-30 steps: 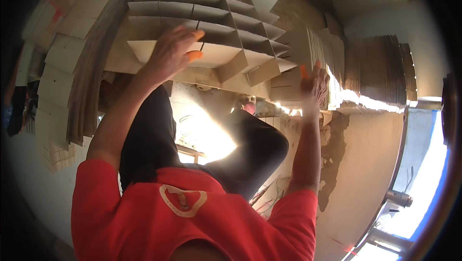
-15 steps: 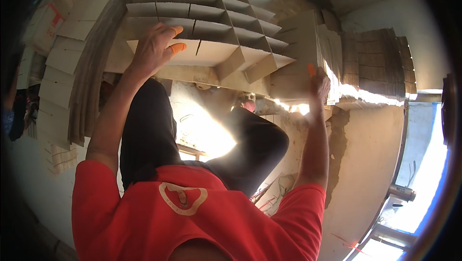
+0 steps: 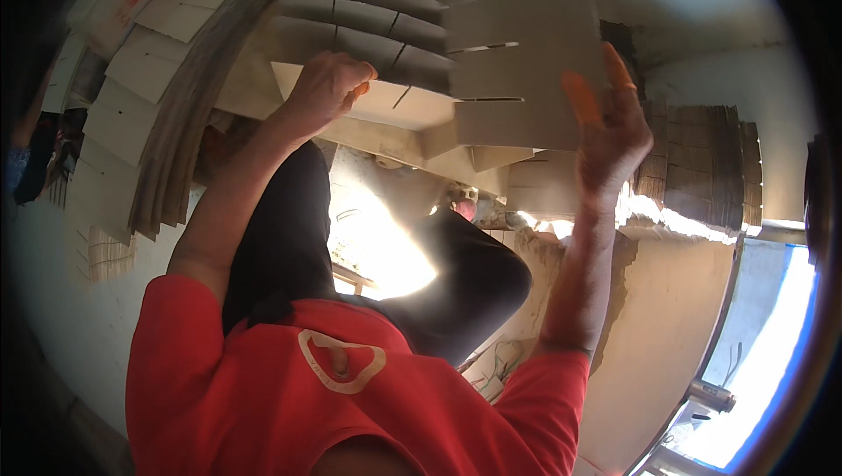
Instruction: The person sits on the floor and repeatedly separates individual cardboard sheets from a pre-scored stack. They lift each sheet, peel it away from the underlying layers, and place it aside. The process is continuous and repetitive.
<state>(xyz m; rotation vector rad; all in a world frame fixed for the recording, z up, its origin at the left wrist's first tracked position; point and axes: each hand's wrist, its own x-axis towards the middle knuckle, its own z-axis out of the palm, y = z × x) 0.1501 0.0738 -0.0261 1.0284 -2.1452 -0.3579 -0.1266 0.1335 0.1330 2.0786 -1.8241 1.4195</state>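
Several slotted cardboard strips [image 3: 360,7] stand on edge in rows in front of me. My left hand [image 3: 326,94] is closed at the top edge of the nearest strip [image 3: 419,107], its fingertips pinched together there. My right hand [image 3: 614,138] grips a wide cardboard sheet [image 3: 526,55] by its right side, the thumb in front of it. Slots cut into this sheet's left edge face the standing strips, and it hides the right part of the rows. Orange finger covers show on both hands.
Stacked slotted cardboard [image 3: 149,64] leans along the left. Another cardboard stack [image 3: 702,156] stands at the right, beside a pale wall. My knees [image 3: 456,274] are below the work surface edge [image 3: 386,137], with bright sunlight between them.
My right hand has risen from the stack at the right, bringing a cardboard sheet over the rows. My left hand has moved slightly right, and its spread fingers have closed at the nearest strip.
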